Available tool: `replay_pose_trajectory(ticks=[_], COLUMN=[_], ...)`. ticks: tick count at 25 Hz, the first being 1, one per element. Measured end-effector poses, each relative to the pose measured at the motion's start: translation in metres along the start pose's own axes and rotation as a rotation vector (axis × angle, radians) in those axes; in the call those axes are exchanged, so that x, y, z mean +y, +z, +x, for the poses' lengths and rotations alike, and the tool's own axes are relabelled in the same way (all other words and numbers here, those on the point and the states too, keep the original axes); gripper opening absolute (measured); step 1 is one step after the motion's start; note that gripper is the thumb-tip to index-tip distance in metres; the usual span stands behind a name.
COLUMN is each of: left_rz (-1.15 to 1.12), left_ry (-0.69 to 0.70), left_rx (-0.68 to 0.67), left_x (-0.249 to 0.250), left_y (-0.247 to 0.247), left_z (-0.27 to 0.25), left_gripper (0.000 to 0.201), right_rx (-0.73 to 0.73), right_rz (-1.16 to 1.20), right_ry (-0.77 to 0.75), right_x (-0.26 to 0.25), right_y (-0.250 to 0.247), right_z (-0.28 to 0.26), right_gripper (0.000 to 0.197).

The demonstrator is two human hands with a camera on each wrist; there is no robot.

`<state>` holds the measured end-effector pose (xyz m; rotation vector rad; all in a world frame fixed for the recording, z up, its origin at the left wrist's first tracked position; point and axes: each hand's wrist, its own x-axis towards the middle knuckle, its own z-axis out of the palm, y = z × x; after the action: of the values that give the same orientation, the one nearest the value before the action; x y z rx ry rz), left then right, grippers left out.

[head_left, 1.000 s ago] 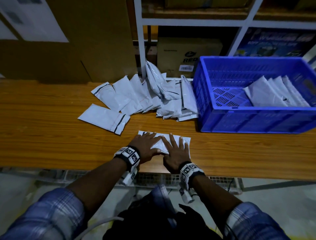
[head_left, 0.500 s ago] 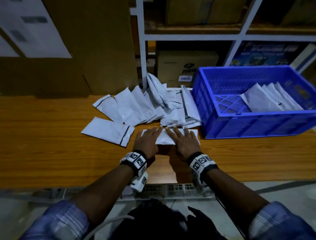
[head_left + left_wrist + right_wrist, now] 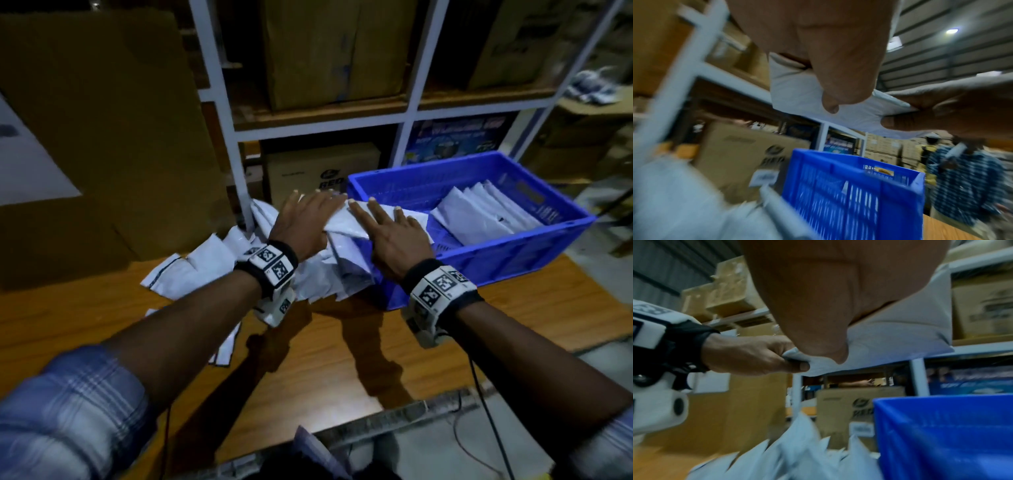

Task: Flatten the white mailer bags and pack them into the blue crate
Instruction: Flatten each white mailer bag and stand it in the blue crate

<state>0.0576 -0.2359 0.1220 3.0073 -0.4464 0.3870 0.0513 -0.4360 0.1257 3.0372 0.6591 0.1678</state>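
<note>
Left hand [image 3: 301, 222]: we pinch the white mailer bag [image 3: 346, 226] at its left end, thumb under and fingers over.
Right hand [image 3: 394, 236]: we grip the same bag's right end, thumb beneath, fingers spread flat on top.
Held bag: one, lifted clear of the table, hanging across the left wall of the blue crate [image 3: 513, 253], partly over the crate's inside.
Bags in crate: we count about four, overlapped and leaning at the right half [image 3: 486, 216]; exact count unclear.
Loose bags on table: one heap [image 3: 205, 270] left of the crate, roughly eight or more, overlap blocks a firm count; one further bag [image 3: 226, 346] lies apart, nearer us, mostly hidden under our left forearm.
Crate: one, on the wooden table [image 3: 342, 370], its left wall touching the heap.
Edges: the crate's left half floor shows bare beneath the held bag; the shelf post [image 3: 219, 113] stands right behind the heap; the table's near edge runs below our wrists.
Room: open tabletop between us and the heap.
Background: another person [image 3: 962, 178] stands beyond the crate in the left wrist view, blurred.
</note>
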Motion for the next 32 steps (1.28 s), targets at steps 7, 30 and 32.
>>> replay_pose_trajectory(ticks=[7,30,32], left_rz=[-0.030,-0.061,-0.063], left_ry=[0.241,0.307,0.327], left_rx=[-0.028,-0.610,-0.562], left_x=[0.080,0.215,0.214], left_y=[0.011,0.233,0.239], left_z=[0.182,0.392,0.392], left_gripper=[0.065,0.020,0.023], right_rx=[-0.067,-0.776,-0.825], right_rz=[0.098,0.712,0.623], right_ry=[0.136,0.372,0.278], right_x=[0.163,0.365,0.367], right_y=[-0.021,0.089,0.094], right_z=[0.036,0.163,0.165], right_gripper=[0.084,0.023,0.030])
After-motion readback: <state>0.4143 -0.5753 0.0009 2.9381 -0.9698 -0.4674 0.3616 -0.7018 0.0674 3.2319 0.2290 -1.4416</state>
